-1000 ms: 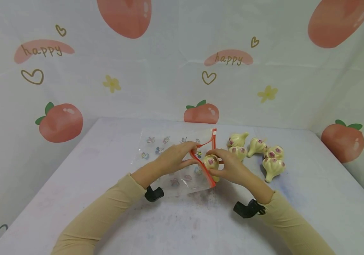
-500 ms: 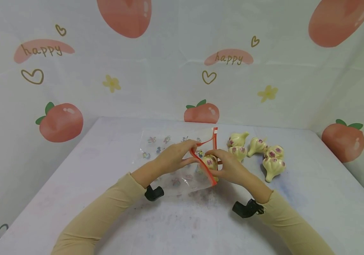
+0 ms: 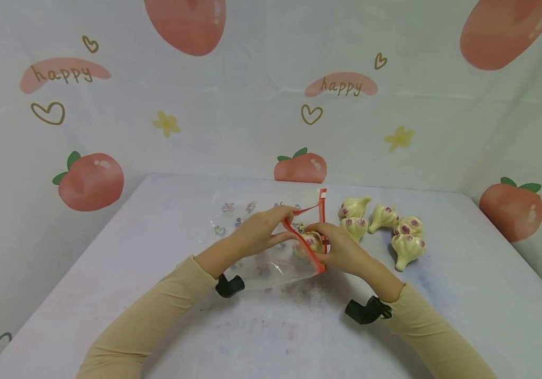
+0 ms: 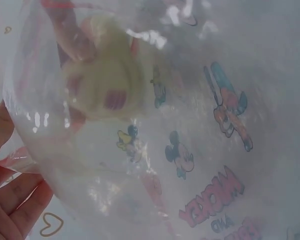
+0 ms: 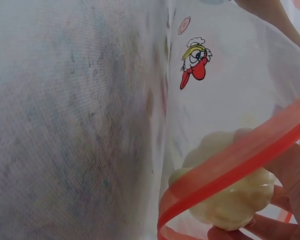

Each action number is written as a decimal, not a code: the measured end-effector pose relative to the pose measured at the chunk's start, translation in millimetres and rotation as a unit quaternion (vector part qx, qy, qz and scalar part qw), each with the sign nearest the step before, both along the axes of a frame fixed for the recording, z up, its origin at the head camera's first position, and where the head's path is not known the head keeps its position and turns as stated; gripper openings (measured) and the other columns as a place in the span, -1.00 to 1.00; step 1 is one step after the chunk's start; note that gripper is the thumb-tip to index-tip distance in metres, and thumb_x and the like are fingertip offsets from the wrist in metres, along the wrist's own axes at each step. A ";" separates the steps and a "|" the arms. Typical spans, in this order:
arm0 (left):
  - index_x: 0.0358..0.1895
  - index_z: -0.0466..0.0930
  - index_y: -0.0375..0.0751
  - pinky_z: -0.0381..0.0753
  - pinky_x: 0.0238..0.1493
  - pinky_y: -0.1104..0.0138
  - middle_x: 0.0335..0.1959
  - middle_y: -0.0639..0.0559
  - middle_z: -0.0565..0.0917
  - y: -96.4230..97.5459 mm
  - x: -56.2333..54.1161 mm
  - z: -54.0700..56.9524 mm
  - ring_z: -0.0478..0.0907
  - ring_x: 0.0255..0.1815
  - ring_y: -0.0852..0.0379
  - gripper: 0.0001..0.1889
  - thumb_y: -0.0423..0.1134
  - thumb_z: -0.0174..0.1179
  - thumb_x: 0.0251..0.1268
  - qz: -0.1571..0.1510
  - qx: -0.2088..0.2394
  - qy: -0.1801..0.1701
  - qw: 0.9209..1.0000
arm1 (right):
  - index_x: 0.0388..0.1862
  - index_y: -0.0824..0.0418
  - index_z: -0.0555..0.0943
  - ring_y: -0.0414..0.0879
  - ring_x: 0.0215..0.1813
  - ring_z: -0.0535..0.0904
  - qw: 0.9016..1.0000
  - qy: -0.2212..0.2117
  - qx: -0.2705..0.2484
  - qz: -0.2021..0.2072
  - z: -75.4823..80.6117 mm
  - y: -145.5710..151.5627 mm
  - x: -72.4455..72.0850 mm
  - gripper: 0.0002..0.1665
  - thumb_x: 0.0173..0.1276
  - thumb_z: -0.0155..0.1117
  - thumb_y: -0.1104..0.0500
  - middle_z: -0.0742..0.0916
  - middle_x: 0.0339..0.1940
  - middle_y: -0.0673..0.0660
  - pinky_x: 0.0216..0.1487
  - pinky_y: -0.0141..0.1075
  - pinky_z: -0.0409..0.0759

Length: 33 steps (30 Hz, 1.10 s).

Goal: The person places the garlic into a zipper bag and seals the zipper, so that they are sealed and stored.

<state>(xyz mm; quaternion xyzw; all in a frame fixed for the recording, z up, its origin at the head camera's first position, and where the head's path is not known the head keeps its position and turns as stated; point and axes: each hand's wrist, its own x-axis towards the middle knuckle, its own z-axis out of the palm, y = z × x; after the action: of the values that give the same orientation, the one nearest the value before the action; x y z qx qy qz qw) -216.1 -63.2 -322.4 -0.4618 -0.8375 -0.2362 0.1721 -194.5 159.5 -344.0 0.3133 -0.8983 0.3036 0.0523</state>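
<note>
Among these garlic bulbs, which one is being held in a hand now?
The garlic bulb at the red-edged opening of the clear bag, gripped by the right hand. The other five bulbs lie ungripped on the table, right of the bag.

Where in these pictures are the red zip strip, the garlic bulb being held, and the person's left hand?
Red zip strip [image 5: 230, 165], right wrist view: middle of its near band.
Garlic bulb [image 5: 234, 201], right wrist view: its pale side below the band.
Left hand [image 3: 262, 229], head view: back of the hand.
</note>
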 end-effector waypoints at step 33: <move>0.04 0.39 -0.30 0.51 -0.38 0.47 -0.27 -0.03 0.58 -2.7 -1.1 -0.1 0.52 -0.44 0.11 -0.53 -0.22 0.33 0.10 -0.001 0.018 -0.001 1.000 | 0.00 0.38 0.53 0.13 -0.08 0.65 0.999 0.010 -0.035 -0.005 0.0 18.8 -0.1 -0.60 0.17 0.34 0.29 0.67 -0.05 0.30 -0.07 -0.10 0.65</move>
<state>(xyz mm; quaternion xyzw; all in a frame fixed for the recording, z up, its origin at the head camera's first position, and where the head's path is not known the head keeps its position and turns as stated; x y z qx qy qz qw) -217.2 -65.9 -322.5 -0.4594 -0.8329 -0.2517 0.1787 -194.5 178.4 -344.1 0.3098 -0.8880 0.3317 0.0736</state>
